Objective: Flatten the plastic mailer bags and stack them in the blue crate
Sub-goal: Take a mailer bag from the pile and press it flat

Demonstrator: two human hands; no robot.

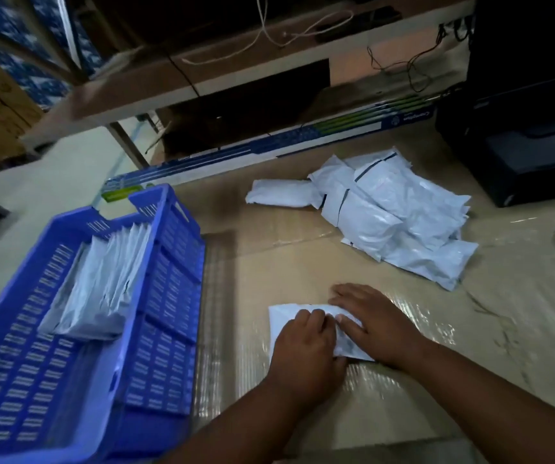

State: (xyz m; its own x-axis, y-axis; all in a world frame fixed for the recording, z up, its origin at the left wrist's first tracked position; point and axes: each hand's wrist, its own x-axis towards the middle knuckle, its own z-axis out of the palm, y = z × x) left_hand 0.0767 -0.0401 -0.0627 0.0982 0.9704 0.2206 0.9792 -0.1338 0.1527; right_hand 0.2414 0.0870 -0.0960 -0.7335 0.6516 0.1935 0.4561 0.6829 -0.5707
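Two hands press one white mailer bag (282,321) flat on the desk (436,356): left hand (302,349) and right hand (369,319) lie spread, palms down. Flattened bags (95,289) stand in the blue crate (162,346), left; a loose pile of bags (393,212) lies beyond.

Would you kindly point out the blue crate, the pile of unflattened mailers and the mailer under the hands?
blue crate (172,279): head view, right side wall.
pile of mailers (386,209): head view, middle of the heap.
mailer under the hands (281,318): head view, exposed left corner.
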